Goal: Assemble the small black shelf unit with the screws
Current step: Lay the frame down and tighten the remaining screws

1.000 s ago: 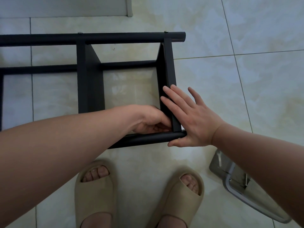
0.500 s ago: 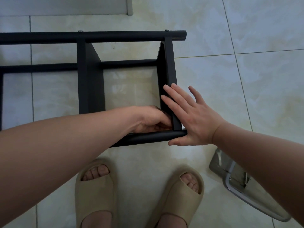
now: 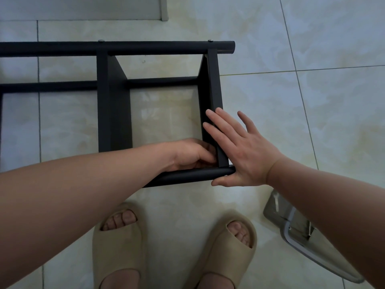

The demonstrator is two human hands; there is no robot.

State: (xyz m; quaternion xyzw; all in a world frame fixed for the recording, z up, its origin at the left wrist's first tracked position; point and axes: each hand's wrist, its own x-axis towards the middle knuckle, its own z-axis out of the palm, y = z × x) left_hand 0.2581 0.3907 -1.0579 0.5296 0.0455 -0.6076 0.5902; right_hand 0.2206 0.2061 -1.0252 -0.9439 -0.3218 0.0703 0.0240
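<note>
so, head view: the black shelf unit lies on the tiled floor, just ahead of two beige slippers. the right hand is spread flat, straight fingers pressed on the end panel, thumb along the tip of the near tube. the left hand is curled into the inside corner where that panel meets the tube, and i can't tell what, if anything, it pinches. two screw heads sit on the far tube. a clear plastic tray lies off to the right, partly under the forearm
</note>
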